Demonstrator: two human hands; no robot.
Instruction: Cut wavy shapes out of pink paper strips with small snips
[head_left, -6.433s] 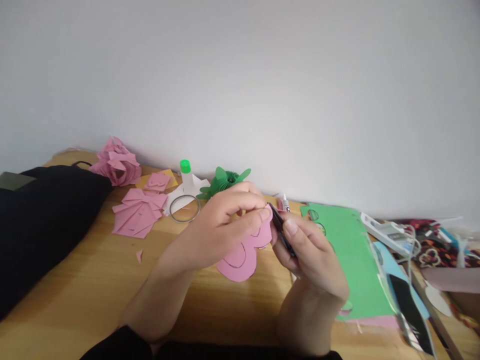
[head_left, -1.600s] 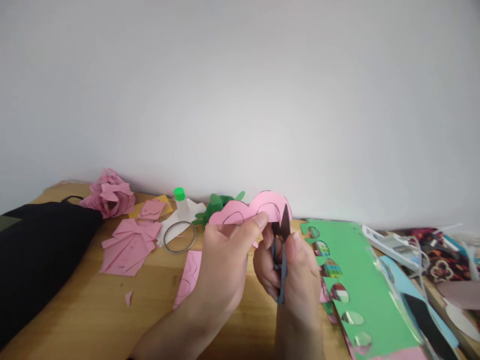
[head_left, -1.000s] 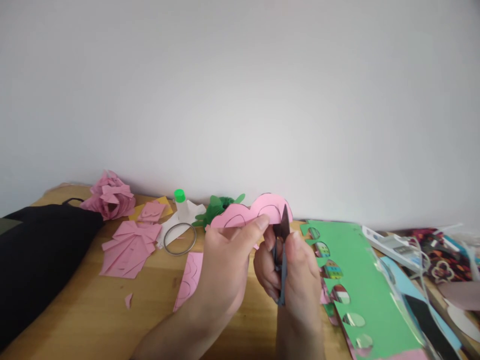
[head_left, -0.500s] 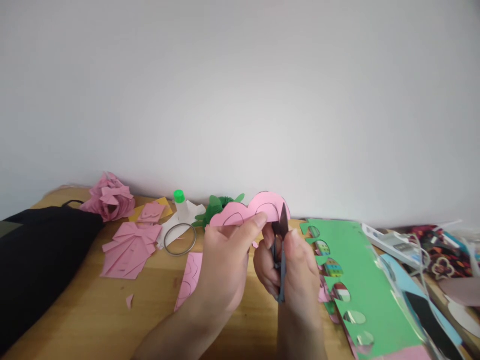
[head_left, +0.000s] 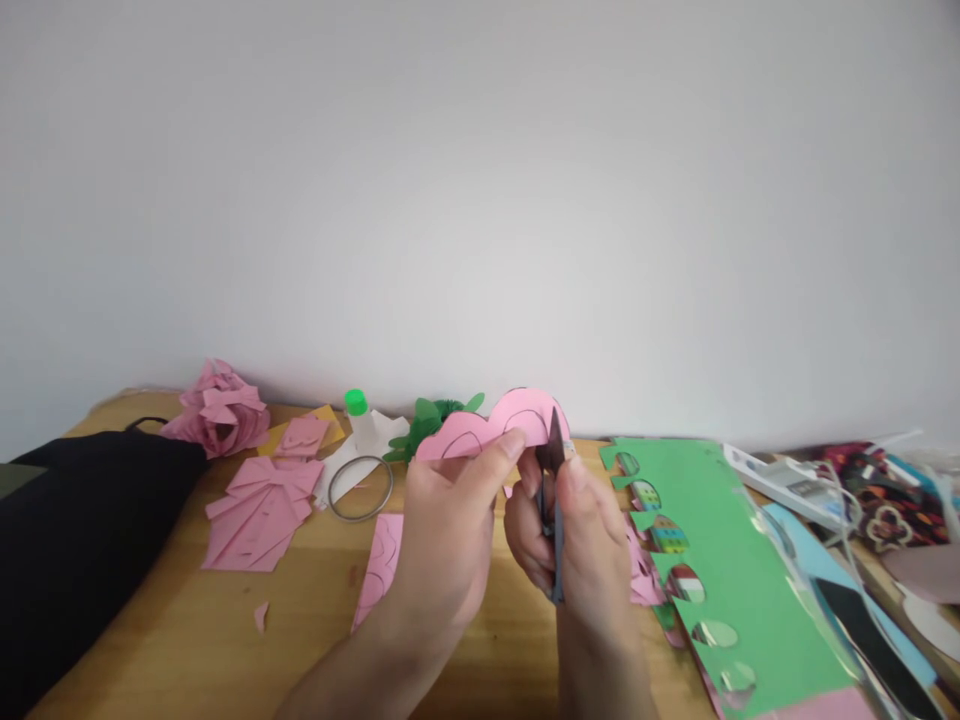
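A pink sheet of paper [head_left: 517,408] with a scalloped top edge and drawn curved lines is pinched in my left hand [head_left: 450,530], thumb on the near face. My right hand [head_left: 585,530] is wrapped around a pair of dark scissors [head_left: 556,450], blades pointing up at the paper's right end. Whether the blades are fully closed is hard to see. Beneath my left wrist lies another pink paper strip [head_left: 381,560] with drawn curves. Behind the held paper is a green paper piece [head_left: 427,425] with rounded leaf shapes.
Folded pink papers [head_left: 262,510], a crumpled pink paper flower [head_left: 221,410], a metal ring [head_left: 361,488] and a green-capped glue stick [head_left: 360,415] lie leftward. Black fabric [head_left: 90,550] covers the left edge. A green sheet with cutouts [head_left: 750,560] and a phone [head_left: 870,640] are on the right.
The scissors and my right hand have shifted slightly left along the pink paper, whose right end now sits a little further left. My left hand keeps its pinch.
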